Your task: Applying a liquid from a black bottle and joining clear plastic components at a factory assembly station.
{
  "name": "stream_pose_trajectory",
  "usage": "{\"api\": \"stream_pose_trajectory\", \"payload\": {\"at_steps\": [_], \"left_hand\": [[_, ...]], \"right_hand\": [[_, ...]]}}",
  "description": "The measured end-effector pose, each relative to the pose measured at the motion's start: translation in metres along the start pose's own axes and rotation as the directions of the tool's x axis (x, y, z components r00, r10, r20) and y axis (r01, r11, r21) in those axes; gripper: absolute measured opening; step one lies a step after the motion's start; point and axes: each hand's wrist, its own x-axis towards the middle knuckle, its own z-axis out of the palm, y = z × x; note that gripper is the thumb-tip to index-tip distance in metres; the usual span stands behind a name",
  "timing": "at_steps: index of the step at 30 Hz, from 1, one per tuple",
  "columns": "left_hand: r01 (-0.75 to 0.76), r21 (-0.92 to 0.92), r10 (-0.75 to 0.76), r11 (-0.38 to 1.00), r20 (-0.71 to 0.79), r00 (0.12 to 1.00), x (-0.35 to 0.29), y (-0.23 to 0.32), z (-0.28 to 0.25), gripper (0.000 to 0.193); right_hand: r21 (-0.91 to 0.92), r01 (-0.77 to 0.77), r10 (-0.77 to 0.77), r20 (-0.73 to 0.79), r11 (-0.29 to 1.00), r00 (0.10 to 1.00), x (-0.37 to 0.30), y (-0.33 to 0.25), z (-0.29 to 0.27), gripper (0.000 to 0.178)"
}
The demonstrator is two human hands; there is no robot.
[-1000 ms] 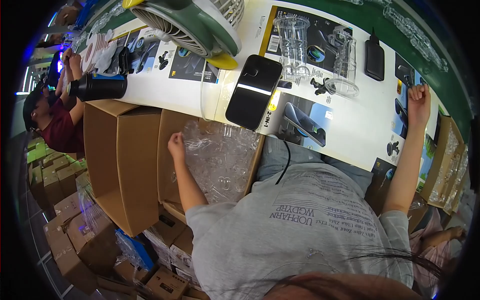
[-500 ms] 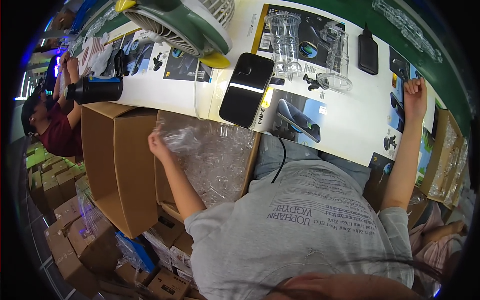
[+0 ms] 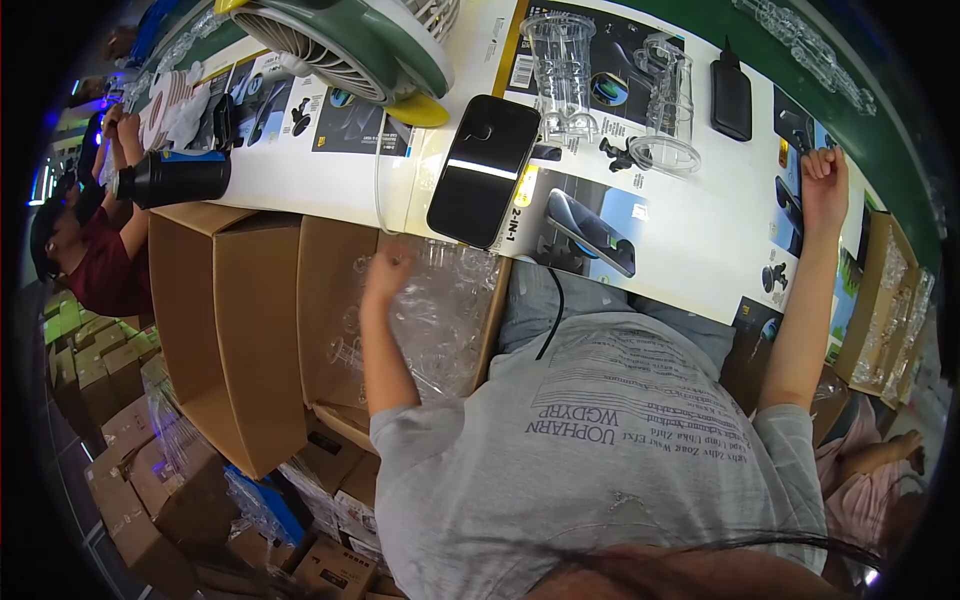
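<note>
My left hand (image 3: 390, 271) is over a cardboard box of clear plastic parts (image 3: 440, 340), its fingers curled. Whatever they may grip is too unclear to make out; crumpled clear film (image 3: 430, 295) lies close beside them. My right hand (image 3: 824, 180) rests at the right side of the table with fingers bent in and nothing visible in them. On the tabletop (image 3: 690, 235) between my hands lie a black phone (image 3: 484, 170), two clear plastic vessels, one wide (image 3: 560, 75) and one narrower with a round base (image 3: 668, 110), and a small black bottle (image 3: 731, 98).
A green and white fan (image 3: 350, 50) stands at the back left, near a larger black bottle (image 3: 175, 180) on its side. Tall open box flaps (image 3: 230, 340) rise at left. More clear parts fill a carton (image 3: 880, 310) at right. A co-worker (image 3: 100, 255) sits at far left.
My left hand has moved right, from the box's left side to over its contents. The clear film that hung beside it is now lower, over the parts. My right hand stays in place.
</note>
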Motion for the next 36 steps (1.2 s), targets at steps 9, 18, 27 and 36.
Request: {"api": "stream_pose_trajectory", "payload": {"at_steps": [9, 18, 27, 36], "left_hand": [[-0.190, 0.253, 0.142, 0.949, 0.197, 0.970, 0.041, 0.029, 0.116, 0.050], [0.079, 0.214, -0.070, 0.974, -0.053, 0.996, 0.011, -0.008, 0.049, 0.028], [0.437, 0.155, -0.335, 0.886, -0.437, 0.835, -0.021, -0.039, 0.038, 0.025], [0.148, 0.334, -0.092, 0.931, -0.177, 0.980, -0.004, 0.011, 0.056, 0.031]], "right_hand": [[0.016, 0.017, -0.017, -0.013, 1.000, 1.000, -0.001, 0.001, -0.005, 0.021], [-0.058, 0.017, -0.019, -0.034, 0.998, 0.999, -0.003, 0.002, 0.009, 0.023], [-0.076, 0.017, -0.018, -0.019, 0.997, 1.000, -0.002, 0.002, 0.005, 0.022], [-0.064, 0.007, -0.008, -0.011, 0.998, 1.000, -0.001, 0.002, 0.003, 0.022]]}}
